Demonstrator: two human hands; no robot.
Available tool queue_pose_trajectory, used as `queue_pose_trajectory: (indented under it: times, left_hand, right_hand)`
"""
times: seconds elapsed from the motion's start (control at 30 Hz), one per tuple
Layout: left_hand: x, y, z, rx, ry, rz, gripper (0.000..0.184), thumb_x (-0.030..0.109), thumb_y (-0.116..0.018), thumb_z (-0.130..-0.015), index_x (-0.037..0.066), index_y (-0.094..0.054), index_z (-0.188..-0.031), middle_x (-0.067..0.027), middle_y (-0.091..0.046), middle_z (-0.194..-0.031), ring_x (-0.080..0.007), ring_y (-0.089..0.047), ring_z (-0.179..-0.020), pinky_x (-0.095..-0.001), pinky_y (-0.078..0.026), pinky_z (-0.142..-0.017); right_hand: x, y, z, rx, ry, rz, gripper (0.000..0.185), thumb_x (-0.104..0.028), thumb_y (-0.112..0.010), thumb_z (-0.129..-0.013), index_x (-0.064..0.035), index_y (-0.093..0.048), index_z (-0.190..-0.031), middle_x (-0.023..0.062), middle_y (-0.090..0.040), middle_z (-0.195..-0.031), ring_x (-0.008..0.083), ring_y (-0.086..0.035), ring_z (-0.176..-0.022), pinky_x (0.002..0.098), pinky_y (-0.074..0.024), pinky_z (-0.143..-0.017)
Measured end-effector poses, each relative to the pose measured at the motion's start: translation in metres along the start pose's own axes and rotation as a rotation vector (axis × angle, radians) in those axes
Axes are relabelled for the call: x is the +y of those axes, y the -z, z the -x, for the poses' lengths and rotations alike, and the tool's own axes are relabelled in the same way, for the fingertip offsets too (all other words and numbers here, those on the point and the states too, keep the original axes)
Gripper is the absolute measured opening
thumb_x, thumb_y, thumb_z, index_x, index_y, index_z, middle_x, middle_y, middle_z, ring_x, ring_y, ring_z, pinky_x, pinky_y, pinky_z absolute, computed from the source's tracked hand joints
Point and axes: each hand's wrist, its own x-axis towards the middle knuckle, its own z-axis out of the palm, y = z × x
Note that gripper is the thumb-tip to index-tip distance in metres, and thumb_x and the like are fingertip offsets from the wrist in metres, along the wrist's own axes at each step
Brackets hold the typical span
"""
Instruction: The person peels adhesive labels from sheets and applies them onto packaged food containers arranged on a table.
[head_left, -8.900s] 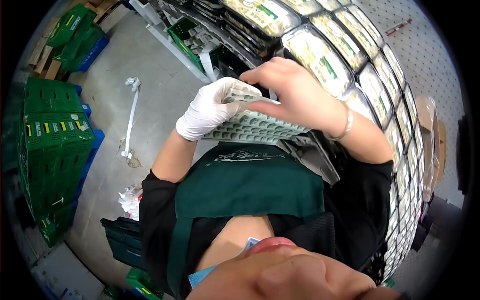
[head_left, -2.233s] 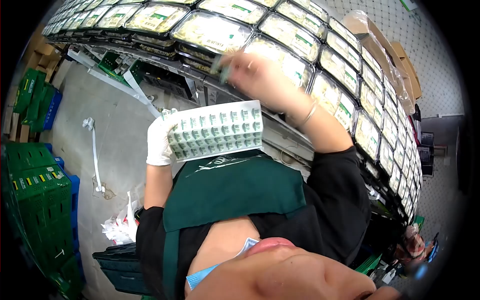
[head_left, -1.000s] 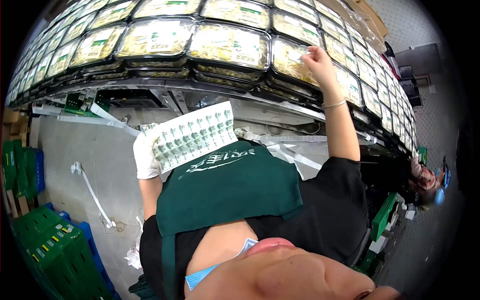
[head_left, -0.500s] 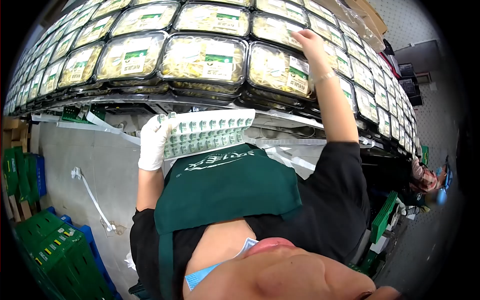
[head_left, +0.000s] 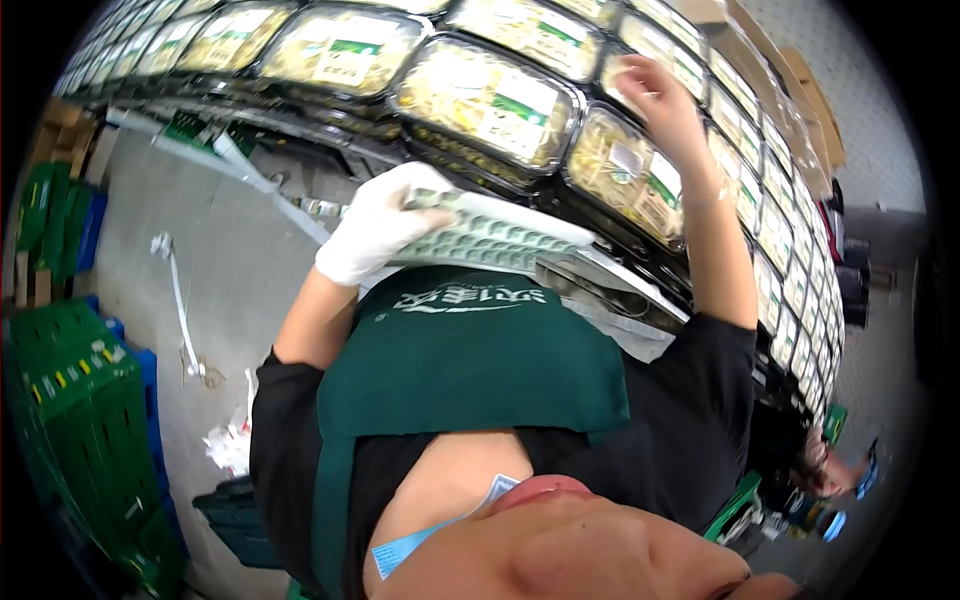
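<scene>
In the head view my left hand (head_left: 380, 222), in a white glove, grips a sheet of green-and-white stickers (head_left: 500, 238) by its left end, thumb on top. The sheet is slightly bent and blurred, just above my green apron. My bare right hand (head_left: 668, 105) is over the rows of packs, fingers loosely bent and a little apart, with nothing visible in them. Below it lies a clear-lidded black tray of pale noodle-like strands (head_left: 610, 160), with a label and a small round mark on its lid. A similar tray (head_left: 480, 95) sits to its left.
Stacked trays fill the long metal-edged bench in front of me. Green crates (head_left: 80, 370) stand on the left, and white tape strips (head_left: 180, 310) lie on the floor. A cardboard box (head_left: 805, 90) is at the far right. Another person (head_left: 820, 470) is at the lower right.
My view has turned, so the trays appear tilted. My right hand has lifted off a tray's label and drawn back. My left hand has brought the sticker sheet closer to the trays.
</scene>
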Motion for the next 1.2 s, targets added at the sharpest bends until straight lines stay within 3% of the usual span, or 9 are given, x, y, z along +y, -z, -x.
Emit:
queue_pose_trajectory:
  times: [0.17, 0.33, 0.47, 0.63, 0.67, 0.8, 0.97, 1.13, 1.2]
  left_hand:
    - [0.007, -0.015, -0.008, -0.017, -0.066, 0.132, 0.023, 0.008, -0.063, -0.071, 0.002, -0.054, -0.092, -0.0027, -0.057, -0.078, -0.0072, -0.049, -0.070, -0.0233, -0.042, -0.064]
    - [0.016, -0.019, -0.009, -0.093, 0.015, -0.159, 0.027, 0.009, -0.062, -0.071, 0.000, -0.055, -0.096, -0.0060, -0.060, -0.086, -0.0108, -0.052, -0.075, -0.0256, -0.043, -0.069]
    - [0.001, -0.018, -0.010, -0.422, 0.082, 0.274, 0.033, 0.002, -0.060, -0.070, 0.002, -0.059, -0.103, -0.0063, -0.062, -0.094, -0.0087, -0.055, -0.080, -0.0208, -0.043, -0.073]
    - [-0.013, -0.019, -0.009, -0.190, 0.217, 0.132, 0.024, 0.005, -0.063, -0.070, -0.001, -0.061, -0.093, -0.0051, -0.062, -0.082, -0.0090, -0.054, -0.074, -0.0213, -0.043, -0.068]
    - [-0.018, -0.019, -0.010, -0.101, 0.294, 0.170, 0.022, 0.006, -0.064, -0.070, -0.002, -0.062, -0.090, -0.0053, -0.061, -0.080, -0.0094, -0.054, -0.073, -0.0214, -0.043, -0.066]
    - [-0.025, -0.016, -0.010, 0.004, 0.234, 0.070, 0.019, 0.006, -0.065, -0.069, -0.001, -0.062, -0.087, -0.0035, -0.057, -0.075, -0.0098, -0.052, -0.068, -0.0220, -0.042, -0.063]
    - [-0.045, -0.011, 0.000, 0.185, 0.251, 0.021, 0.017, 0.005, -0.065, -0.068, -0.002, -0.060, -0.083, -0.0041, -0.059, -0.075, -0.0097, -0.053, -0.068, -0.0224, -0.043, -0.061]
    - [-0.037, -0.033, 0.004, 0.299, 0.345, 0.382, 0.020, -0.001, -0.063, -0.067, -0.004, -0.057, -0.086, -0.0087, -0.061, -0.081, -0.0127, -0.057, -0.071, -0.0242, -0.046, -0.067]
    - [-0.031, -0.042, 0.007, 0.287, 0.308, 0.234, 0.023, -0.003, -0.064, -0.066, -0.003, -0.057, -0.088, -0.0083, -0.061, -0.081, -0.0134, -0.057, -0.074, -0.0249, -0.046, -0.069]
  right_hand:
    - [-0.080, -0.095, 0.061, -0.177, 0.875, 0.462, 0.030, -0.016, -0.067, -0.067, -0.0069, -0.055, -0.093, 0.0028, -0.054, -0.072, 0.0207, -0.051, -0.070, 0.0287, -0.0398, -0.065]
    - [-0.078, -0.092, 0.062, -0.097, 0.993, 0.684, 0.013, -0.014, -0.058, -0.063, -0.0109, -0.050, -0.071, 0.0012, -0.048, -0.066, 0.0180, -0.050, -0.067, 0.0296, -0.0410, -0.062]
    - [-0.055, -0.044, 0.034, -0.053, 0.577, 0.351, 0.009, -0.012, -0.062, -0.072, -0.0070, -0.059, -0.078, 0.0037, -0.056, -0.075, 0.0162, -0.054, -0.071, 0.0256, -0.0437, -0.063]
    - [0.090, 0.087, -0.109, 0.432, -0.058, 0.364, 0.036, -0.021, -0.062, -0.074, -0.0060, -0.054, -0.106, 0.0062, -0.060, -0.082, 0.0099, -0.053, -0.066, 0.0240, -0.0431, -0.059]
    - [0.102, 0.087, -0.117, 0.453, -0.064, 0.477, 0.032, -0.019, -0.059, -0.072, -0.0099, -0.055, -0.101, 0.0142, -0.062, -0.086, 0.0251, -0.060, -0.077, 0.0317, -0.0462, -0.072]
    - [0.125, 0.075, -0.136, 0.333, 0.022, 0.698, 0.034, -0.017, -0.054, -0.071, -0.0115, -0.053, -0.105, 0.0177, -0.058, -0.095, 0.0303, -0.056, -0.088, 0.0340, -0.0429, -0.080]
    - [0.114, 0.103, -0.124, 0.161, -0.280, 1.180, 0.076, -0.063, -0.041, -0.072, -0.0165, -0.029, -0.131, 0.0240, -0.037, -0.123, 0.0333, -0.032, -0.118, 0.0425, -0.0296, -0.094]
    - [0.172, 0.154, -0.214, 0.288, -0.180, 0.352, 0.042, -0.030, -0.066, -0.069, -0.0010, -0.057, -0.098, 0.0088, -0.060, -0.087, 0.0130, -0.054, -0.078, 0.0229, -0.0428, -0.070]
    - [0.182, 0.140, -0.240, 0.332, -0.232, 0.426, 0.035, -0.030, -0.064, -0.069, -0.0042, -0.060, -0.092, 0.0098, -0.061, -0.086, 0.0180, -0.057, -0.082, 0.0260, -0.0437, -0.072]
